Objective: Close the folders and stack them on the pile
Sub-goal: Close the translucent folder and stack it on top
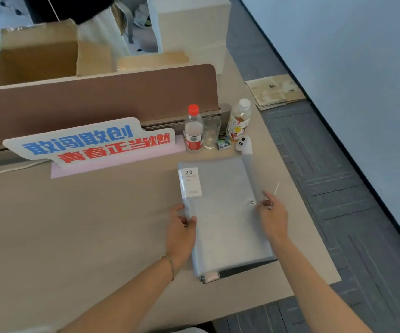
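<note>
A closed, translucent grey folder point(223, 212) with a white "20 pockets" label lies on top of a pile of folders point(239, 270) on the right part of the beige desk point(74, 236). A darker folder edge shows beneath it at the near end. My left hand point(181, 233) grips the top folder's left edge, thumb on the cover. My right hand point(272, 216) pinches its right edge beside the metal snap button point(252, 202). A thin white cord sticks up just past my right fingers.
Behind the folders stand a red-capped water bottle point(193, 128), a clear glass point(211, 133), a tea bottle point(239, 120), a small carton point(224, 143) and a white device point(243, 143). A lettered sign point(90, 143) leans on the brown divider point(98, 99). The desk edge and carpet lie right.
</note>
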Demonstrator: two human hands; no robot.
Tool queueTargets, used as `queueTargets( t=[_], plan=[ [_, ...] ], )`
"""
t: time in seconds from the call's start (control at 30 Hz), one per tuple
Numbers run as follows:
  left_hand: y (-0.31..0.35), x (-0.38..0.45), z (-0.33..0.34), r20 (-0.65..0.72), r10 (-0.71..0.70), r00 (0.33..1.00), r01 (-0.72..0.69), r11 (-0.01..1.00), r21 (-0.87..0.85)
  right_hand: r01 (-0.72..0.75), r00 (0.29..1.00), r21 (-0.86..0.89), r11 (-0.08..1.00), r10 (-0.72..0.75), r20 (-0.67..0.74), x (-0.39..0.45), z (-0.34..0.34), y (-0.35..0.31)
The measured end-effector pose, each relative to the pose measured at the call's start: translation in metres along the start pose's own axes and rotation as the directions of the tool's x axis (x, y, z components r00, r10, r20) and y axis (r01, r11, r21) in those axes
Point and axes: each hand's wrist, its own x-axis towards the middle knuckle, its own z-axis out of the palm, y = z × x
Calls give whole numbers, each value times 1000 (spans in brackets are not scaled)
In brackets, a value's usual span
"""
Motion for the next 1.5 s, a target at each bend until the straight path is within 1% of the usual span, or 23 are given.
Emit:
queueTargets(
  t=[0.27,0.37,0.43,0.47,0.53,0.57,0.63,0.67,0.77,0.83,0.97,1.0,1.07,1.13,1.27,1.4,1.5],
  plan=[
    [-7,9,33,-100,-41,994,58,982,182,-98,987,-94,991,109,118,30,8,28],
    [-13,9,37,-141,2,990,40,955,295,-122,983,-135,983,138,121,34,13,37],
    [-16,12,39,-151,-17,988,64,948,311,-105,985,-190,976,128,114,38,17,44],
    [-16,14,39,-140,-52,989,89,959,270,-95,985,-213,972,123,121,38,18,46],
    [-14,20,41,-71,-160,985,165,983,78,-75,981,-237,969,114,155,39,22,47],
    [-10,22,42,-29,-204,979,204,979,0,-63,979,-242,968,107,172,38,24,46],
    [-5,28,46,0,-238,971,238,971,-36,-40,977,-256,966,91,192,37,24,45],
    [-3,32,48,-14,-263,965,262,964,-49,-42,976,-258,965,94,196,36,24,43],
    [-9,51,50,-22,-385,923,378,914,-146,-84,972,-236,968,132,194,38,21,36],
    [-15,62,47,36,-435,900,431,873,-227,-88,971,-236,968,137,197,37,19,32],
    [-3,64,35,191,-430,882,470,815,-338,-118,968,-221,968,162,192,36,17,28],
    [-2,63,33,204,-428,881,474,804,-361,-117,968,-215,970,160,193,35,17,27],
    [0,65,31,196,-403,894,448,808,-383,-123,968,-206,971,163,193,33,17,27],
    [12,60,29,229,-352,907,416,833,-365,-146,964,-191,971,183,194,32,17,27],
    [30,53,25,248,-257,934,334,873,-355,-198,956,-100,975,215,200,25,19,25],
    [37,38,9,250,-239,938,317,883,-347,-269,941,-18,963,267,206,21,32,24],
    [34,27,-16,296,-189,936,299,871,-390,-271,946,67,960,253,204,12,48,14]
  ],
)
